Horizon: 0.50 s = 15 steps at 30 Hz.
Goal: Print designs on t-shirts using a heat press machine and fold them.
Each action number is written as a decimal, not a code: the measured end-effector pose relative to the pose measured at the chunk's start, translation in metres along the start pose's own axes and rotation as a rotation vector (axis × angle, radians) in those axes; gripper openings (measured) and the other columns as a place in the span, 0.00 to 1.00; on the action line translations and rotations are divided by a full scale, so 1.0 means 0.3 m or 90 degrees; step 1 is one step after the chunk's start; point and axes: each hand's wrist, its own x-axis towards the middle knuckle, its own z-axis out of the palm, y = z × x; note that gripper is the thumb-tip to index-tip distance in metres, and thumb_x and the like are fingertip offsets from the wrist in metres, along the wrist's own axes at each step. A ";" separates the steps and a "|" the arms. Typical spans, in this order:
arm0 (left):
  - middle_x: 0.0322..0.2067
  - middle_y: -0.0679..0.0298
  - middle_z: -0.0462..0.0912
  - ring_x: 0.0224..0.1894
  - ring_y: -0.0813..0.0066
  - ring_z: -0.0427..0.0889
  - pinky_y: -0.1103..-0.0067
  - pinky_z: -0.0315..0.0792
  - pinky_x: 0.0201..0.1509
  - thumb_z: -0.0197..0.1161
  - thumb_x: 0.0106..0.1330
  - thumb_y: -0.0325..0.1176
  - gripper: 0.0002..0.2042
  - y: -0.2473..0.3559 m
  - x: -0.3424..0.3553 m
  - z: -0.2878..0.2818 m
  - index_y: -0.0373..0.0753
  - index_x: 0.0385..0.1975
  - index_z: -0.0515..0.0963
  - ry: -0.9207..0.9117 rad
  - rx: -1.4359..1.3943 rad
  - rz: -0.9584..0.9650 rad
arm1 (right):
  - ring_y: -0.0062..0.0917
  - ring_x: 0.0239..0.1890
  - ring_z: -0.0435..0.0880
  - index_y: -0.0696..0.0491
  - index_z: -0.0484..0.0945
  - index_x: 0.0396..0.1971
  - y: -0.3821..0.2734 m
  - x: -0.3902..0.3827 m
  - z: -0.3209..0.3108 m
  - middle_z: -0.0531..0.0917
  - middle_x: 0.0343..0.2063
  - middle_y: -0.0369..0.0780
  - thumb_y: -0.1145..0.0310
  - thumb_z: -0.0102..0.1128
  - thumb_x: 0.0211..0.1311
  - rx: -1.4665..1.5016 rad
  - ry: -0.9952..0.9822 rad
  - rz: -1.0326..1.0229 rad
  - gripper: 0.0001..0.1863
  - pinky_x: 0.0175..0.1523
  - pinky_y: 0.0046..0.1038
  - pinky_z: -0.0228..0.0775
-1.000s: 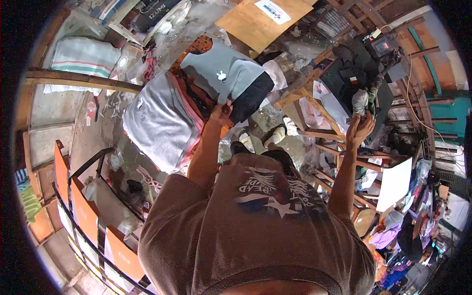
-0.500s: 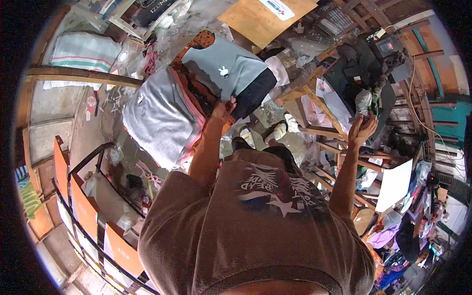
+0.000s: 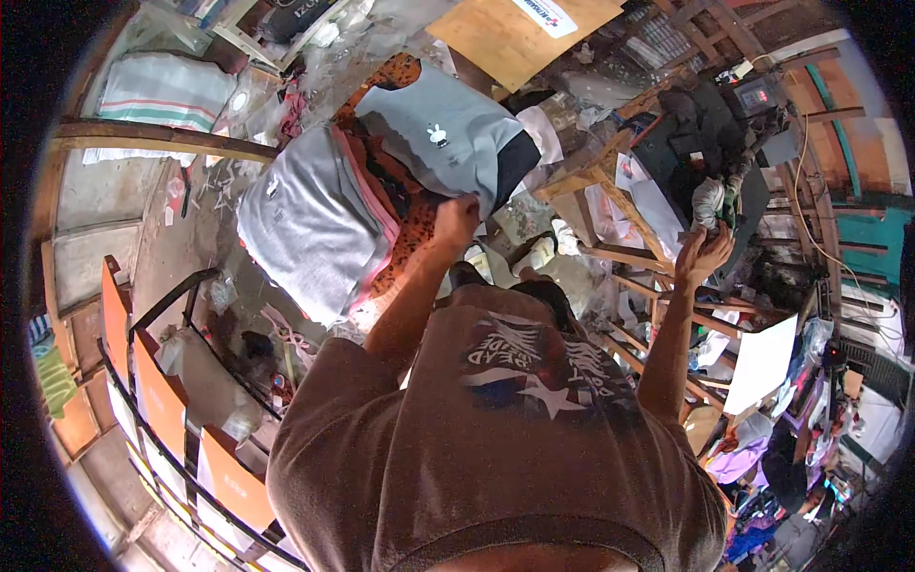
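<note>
A light grey-blue fabric piece point(image 3: 429, 114) with a small white rabbit print lies on top of a pile. My left hand point(image 3: 457, 221) is closed on its near edge, fingers bent over the cloth. Black fabric point(image 3: 516, 170) shows at the right side of this piece. To its left is a stack of grey fabric pieces point(image 3: 310, 224) with pink edges, and orange-and-black patterned material point(image 3: 412, 234) shows between them. My right hand point(image 3: 705, 253) is at the cloth-wrapped handle point(image 3: 707, 202) of a dark machine point(image 3: 758, 205), its fingers curled against the lower end.
A wooden frame point(image 3: 610, 176) stands between the pile and the machine. A brown board point(image 3: 519, 38) lies at the far side. Black metal rails point(image 3: 172, 305) with orange panels stand at the left. A white sheet point(image 3: 762, 364) and heaped cloth point(image 3: 753, 448) are on the right. Scraps litter the floor.
My left hand has closed on the grey-blue piece and drawn its near edge toward me, covering more of the black fabric. My right hand stays at the wrapped handle.
</note>
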 end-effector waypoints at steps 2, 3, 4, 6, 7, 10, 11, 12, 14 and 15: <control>0.26 0.47 0.81 0.32 0.54 0.85 0.60 0.76 0.33 0.59 0.62 0.30 0.07 0.028 -0.024 -0.002 0.34 0.30 0.81 -0.068 0.164 0.073 | 0.49 0.64 0.64 0.54 0.71 0.57 -0.006 0.002 -0.002 0.73 0.57 0.48 0.51 0.48 0.69 -0.001 0.003 -0.002 0.26 0.68 0.51 0.51; 0.28 0.47 0.82 0.32 0.52 0.85 0.59 0.76 0.34 0.58 0.63 0.33 0.08 0.032 -0.031 0.009 0.37 0.31 0.82 -0.110 0.203 0.078 | 0.49 0.63 0.65 0.54 0.71 0.57 -0.009 0.004 -0.003 0.73 0.56 0.48 0.51 0.48 0.69 -0.003 0.006 0.000 0.25 0.68 0.50 0.51; 0.30 0.48 0.83 0.32 0.49 0.84 0.58 0.76 0.35 0.58 0.63 0.35 0.09 0.026 -0.036 0.021 0.39 0.32 0.83 -0.140 0.220 0.104 | 0.49 0.63 0.65 0.54 0.71 0.57 -0.012 0.006 -0.005 0.73 0.56 0.48 0.51 0.48 0.69 -0.006 0.009 0.001 0.25 0.68 0.50 0.51; 0.29 0.50 0.83 0.32 0.49 0.84 0.58 0.77 0.35 0.56 0.64 0.38 0.10 -0.010 -0.048 0.051 0.43 0.36 0.84 -0.127 0.319 0.068 | 0.48 0.60 0.68 0.56 0.71 0.56 -0.018 0.010 -0.008 0.74 0.55 0.48 0.53 0.48 0.69 -0.016 0.008 -0.017 0.25 0.68 0.49 0.52; 0.28 0.52 0.84 0.31 0.54 0.85 0.61 0.78 0.34 0.56 0.66 0.39 0.11 -0.035 -0.047 0.064 0.42 0.37 0.83 -0.118 0.368 0.083 | 0.46 0.59 0.69 0.57 0.71 0.55 -0.022 0.013 -0.010 0.75 0.54 0.47 0.54 0.48 0.69 -0.032 0.009 -0.027 0.24 0.68 0.48 0.53; 0.26 0.54 0.84 0.29 0.57 0.85 0.64 0.78 0.33 0.58 0.66 0.40 0.11 -0.113 -0.030 0.073 0.41 0.35 0.82 -0.124 0.201 -0.040 | 0.46 0.59 0.69 0.57 0.71 0.55 -0.033 0.019 -0.013 0.75 0.54 0.48 0.55 0.48 0.69 -0.006 0.018 -0.031 0.23 0.68 0.49 0.52; 0.26 0.54 0.84 0.29 0.57 0.85 0.63 0.78 0.33 0.59 0.66 0.41 0.11 -0.130 -0.028 0.064 0.40 0.33 0.82 -0.143 0.046 -0.141 | 0.46 0.59 0.69 0.57 0.71 0.55 -0.037 0.020 -0.013 0.75 0.54 0.48 0.55 0.48 0.69 -0.013 0.017 -0.036 0.23 0.68 0.49 0.52; 0.25 0.54 0.84 0.28 0.56 0.86 0.62 0.78 0.34 0.60 0.65 0.41 0.11 -0.138 -0.025 0.052 0.40 0.31 0.82 -0.135 -0.019 -0.176 | 0.46 0.59 0.69 0.57 0.71 0.54 -0.040 0.021 -0.012 0.75 0.54 0.48 0.55 0.47 0.69 -0.013 0.017 -0.034 0.23 0.68 0.49 0.52; 0.27 0.58 0.85 0.28 0.67 0.86 0.71 0.79 0.30 0.62 0.66 0.40 0.12 -0.135 -0.027 0.017 0.37 0.33 0.81 -0.202 -0.243 -0.322 | 0.46 0.59 0.69 0.57 0.71 0.54 -0.046 0.020 -0.009 0.75 0.53 0.47 0.54 0.47 0.69 -0.013 0.016 -0.031 0.24 0.68 0.48 0.51; 0.27 0.58 0.85 0.28 0.67 0.86 0.71 0.79 0.30 0.62 0.66 0.40 0.12 -0.122 -0.032 0.002 0.37 0.33 0.81 -0.194 -0.230 -0.328 | 0.46 0.59 0.69 0.57 0.71 0.54 -0.047 0.019 -0.007 0.74 0.53 0.48 0.53 0.46 0.69 -0.020 0.016 -0.015 0.24 0.68 0.48 0.51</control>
